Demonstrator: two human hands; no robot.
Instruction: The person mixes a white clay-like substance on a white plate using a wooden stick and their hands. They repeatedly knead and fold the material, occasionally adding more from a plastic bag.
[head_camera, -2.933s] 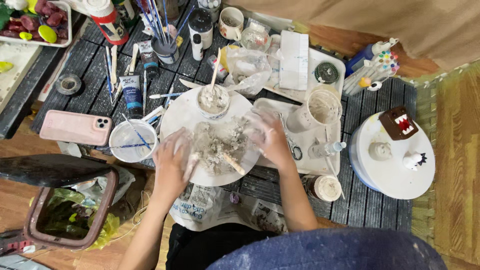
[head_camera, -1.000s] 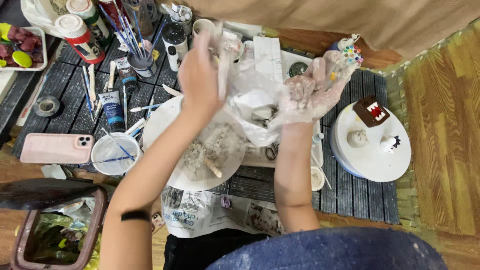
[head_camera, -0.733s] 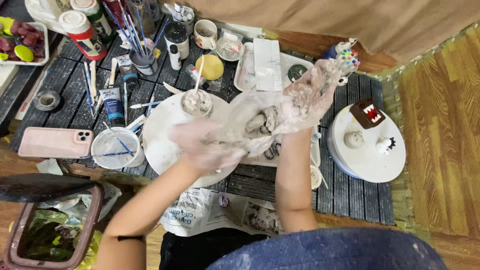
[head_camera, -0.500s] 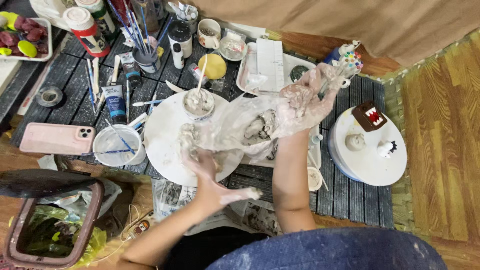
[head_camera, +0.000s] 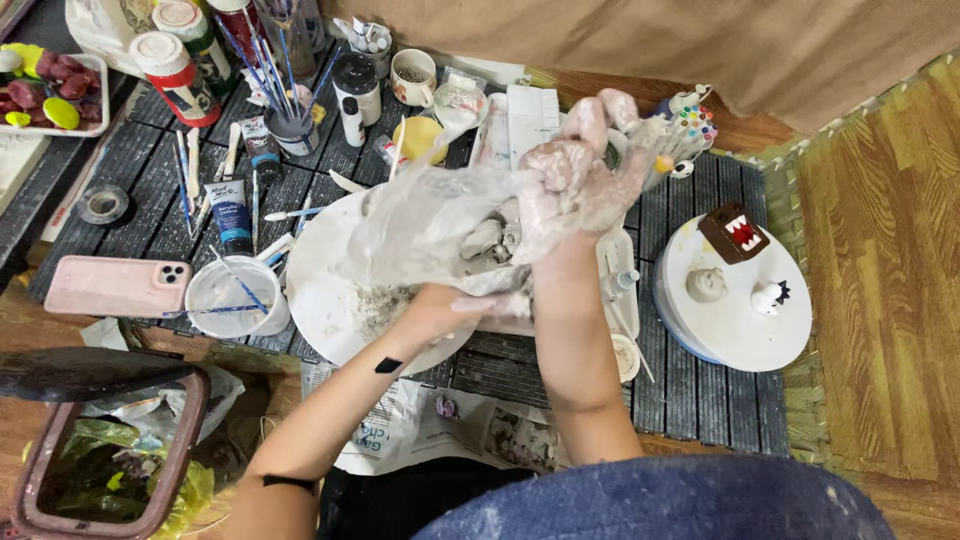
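Note:
My right hand (head_camera: 580, 175), smeared with pale clay, is raised and grips the top of a clear plastic bag (head_camera: 425, 225) that holds grey clay lumps (head_camera: 490, 245). My left hand (head_camera: 450, 305) is under the bag's lower right side, touching it from below. The bag hangs over a round white board (head_camera: 320, 295) dusted with clay crumbs.
A pink phone (head_camera: 115, 285) and a clear cup with brushes (head_camera: 225, 300) lie left of the board. Paint tubes, bottles and a brush jar (head_camera: 285, 125) crowd the back. A white turntable (head_camera: 740, 315) with small clay figures stands right. A bin (head_camera: 100, 450) stands lower left.
The bag with clay was lifted off the board. My left hand dropped from the bag's top, swung low toward my lap, and now has come back up under the bag.

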